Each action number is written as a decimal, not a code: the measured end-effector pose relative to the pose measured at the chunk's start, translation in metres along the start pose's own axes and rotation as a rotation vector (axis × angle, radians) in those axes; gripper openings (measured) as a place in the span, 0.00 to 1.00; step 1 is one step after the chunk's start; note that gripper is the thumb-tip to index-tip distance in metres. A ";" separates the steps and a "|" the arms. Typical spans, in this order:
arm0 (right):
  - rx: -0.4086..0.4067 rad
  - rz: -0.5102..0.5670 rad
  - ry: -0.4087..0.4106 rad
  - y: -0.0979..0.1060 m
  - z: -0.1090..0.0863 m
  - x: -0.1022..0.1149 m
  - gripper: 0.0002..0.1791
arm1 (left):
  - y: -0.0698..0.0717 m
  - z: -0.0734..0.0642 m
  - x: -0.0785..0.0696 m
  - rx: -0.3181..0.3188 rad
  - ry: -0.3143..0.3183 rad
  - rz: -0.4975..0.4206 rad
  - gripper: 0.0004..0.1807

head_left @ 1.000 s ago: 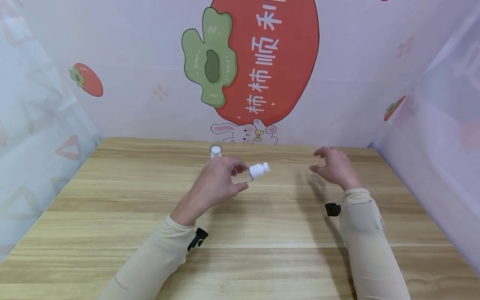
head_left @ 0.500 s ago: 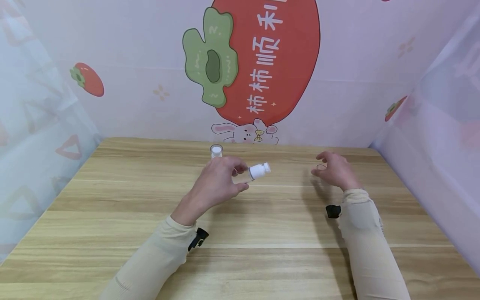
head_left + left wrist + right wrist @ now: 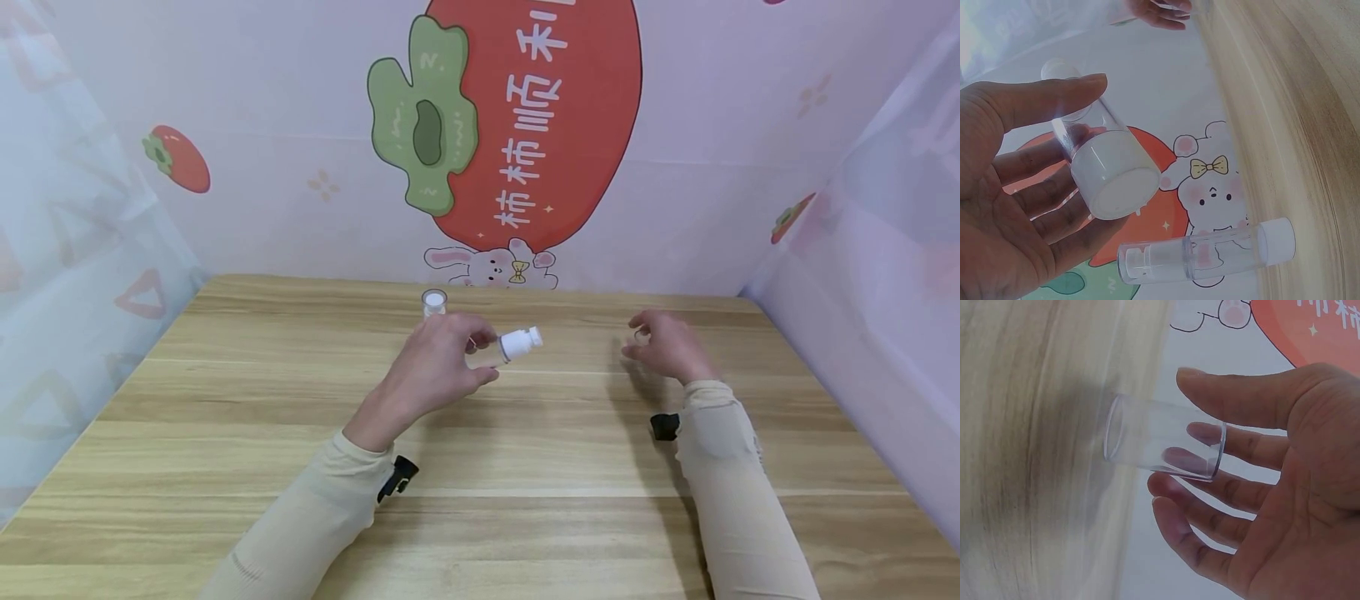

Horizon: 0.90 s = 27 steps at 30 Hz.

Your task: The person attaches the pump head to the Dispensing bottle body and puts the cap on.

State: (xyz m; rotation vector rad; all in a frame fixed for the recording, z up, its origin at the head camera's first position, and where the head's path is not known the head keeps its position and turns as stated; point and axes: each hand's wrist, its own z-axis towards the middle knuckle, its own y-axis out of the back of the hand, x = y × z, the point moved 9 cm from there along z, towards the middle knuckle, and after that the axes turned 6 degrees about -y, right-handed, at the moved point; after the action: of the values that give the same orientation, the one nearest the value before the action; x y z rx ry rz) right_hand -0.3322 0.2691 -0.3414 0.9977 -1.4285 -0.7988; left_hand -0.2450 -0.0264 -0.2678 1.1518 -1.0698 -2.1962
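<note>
My left hand (image 3: 431, 362) grips a small clear pump bottle (image 3: 517, 343) above the table, tilted, its white pump head pointing right. In the left wrist view the bottle's white base (image 3: 1124, 187) faces the camera, with the thumb on one side and fingers on the other. Over at the right, my right hand (image 3: 667, 343) holds a clear cylindrical cap (image 3: 1163, 437) between thumb and fingers, low over the table; whether the cap touches the wood cannot be told. A second clear bottle (image 3: 1210, 255) with a white base and a clear cap stands upright behind my left hand.
The wooden table (image 3: 525, 500) reaches back to a printed cloth wall (image 3: 277, 225) with persimmon and rabbit drawings. Cloth also hangs along the left and right sides.
My right hand has lowered slightly with the cap, and its fingers have drawn closer together. The left hand and its bottle have stayed nearly still.
</note>
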 end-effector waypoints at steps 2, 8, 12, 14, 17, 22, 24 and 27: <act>0.002 0.004 0.003 -0.001 0.000 0.000 0.28 | 0.000 0.000 0.000 0.002 0.002 -0.001 0.19; -0.003 0.006 0.009 -0.004 0.001 0.001 0.24 | 0.000 0.001 0.000 0.003 0.001 0.006 0.19; -0.009 0.009 0.009 -0.004 0.001 0.001 0.23 | 0.000 0.001 0.000 0.004 -0.001 0.007 0.19; -0.013 0.012 0.009 -0.003 0.000 0.002 0.23 | 0.001 0.001 0.000 0.004 0.000 0.007 0.19; -0.022 0.017 0.008 -0.002 0.000 0.002 0.23 | 0.001 0.001 0.000 0.004 0.001 0.013 0.19; -0.029 0.018 0.010 0.001 -0.002 0.004 0.23 | 0.002 0.000 0.001 0.001 0.004 0.010 0.19; -0.027 0.020 0.012 0.002 -0.003 0.005 0.23 | 0.002 0.000 0.001 0.000 0.005 0.006 0.19; -0.031 0.031 0.017 0.006 -0.005 0.007 0.23 | 0.002 0.000 0.001 -0.001 0.005 0.002 0.19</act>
State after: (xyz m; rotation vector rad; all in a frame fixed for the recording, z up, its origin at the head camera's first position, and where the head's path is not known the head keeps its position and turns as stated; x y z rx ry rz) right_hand -0.3280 0.2652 -0.3324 0.9543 -1.4095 -0.7861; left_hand -0.2453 -0.0286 -0.2663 1.1544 -1.0670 -2.1907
